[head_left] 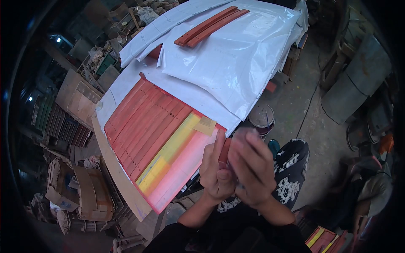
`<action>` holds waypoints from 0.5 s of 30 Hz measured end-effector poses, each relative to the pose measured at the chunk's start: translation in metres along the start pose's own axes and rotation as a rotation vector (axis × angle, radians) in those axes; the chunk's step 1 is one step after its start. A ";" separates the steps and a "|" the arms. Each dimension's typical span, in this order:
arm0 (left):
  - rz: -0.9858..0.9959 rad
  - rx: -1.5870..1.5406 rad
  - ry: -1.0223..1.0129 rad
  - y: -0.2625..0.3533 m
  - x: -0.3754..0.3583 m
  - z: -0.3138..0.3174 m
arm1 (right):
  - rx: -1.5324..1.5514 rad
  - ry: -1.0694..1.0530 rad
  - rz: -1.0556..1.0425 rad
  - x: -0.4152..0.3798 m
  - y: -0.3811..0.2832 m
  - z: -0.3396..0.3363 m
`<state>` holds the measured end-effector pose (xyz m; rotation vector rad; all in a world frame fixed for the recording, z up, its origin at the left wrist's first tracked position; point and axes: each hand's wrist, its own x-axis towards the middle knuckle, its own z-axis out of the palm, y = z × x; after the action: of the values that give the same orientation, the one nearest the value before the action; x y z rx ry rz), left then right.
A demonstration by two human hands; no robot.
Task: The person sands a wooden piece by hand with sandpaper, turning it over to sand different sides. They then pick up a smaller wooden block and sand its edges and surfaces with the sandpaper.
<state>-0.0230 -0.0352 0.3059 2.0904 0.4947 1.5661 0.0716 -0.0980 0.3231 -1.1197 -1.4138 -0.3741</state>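
In front of my lap, my left hand (214, 175) is closed round a short reddish-brown wooden slat (225, 151), its thumb lying against the lower end. Right beside it is my right hand (256, 166), fingers curled and smeared by motion, pressed close to the slat. Whatever sits inside those fingers is blurred. Just beyond my hands lies a red tray (181, 192) with several reddish-brown slats (145, 122) side by side. Its near side shows a yellow strip (168, 154) and a bare pink part. A small tan piece (205, 125) rests at the tray's right end.
White plastic sheeting (236, 63) covers the table, with a few red-brown slats (211, 26) on top. A bucket (261, 117) stands on the floor by the table's right edge. Cardboard boxes (90, 194) are piled at left. Another person (358, 198) is at the right.
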 end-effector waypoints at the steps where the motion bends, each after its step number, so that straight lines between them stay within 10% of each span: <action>1: 0.081 -0.012 0.025 -0.003 0.003 0.003 | -0.021 0.013 0.033 0.003 0.004 0.001; 15: -0.010 -0.020 0.006 0.008 0.002 0.003 | -0.014 -0.102 -0.070 0.009 -0.003 -0.019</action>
<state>-0.0196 -0.0414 0.3119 2.0664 0.4885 1.5657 0.0819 -0.1107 0.3365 -1.1162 -1.5449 -0.3820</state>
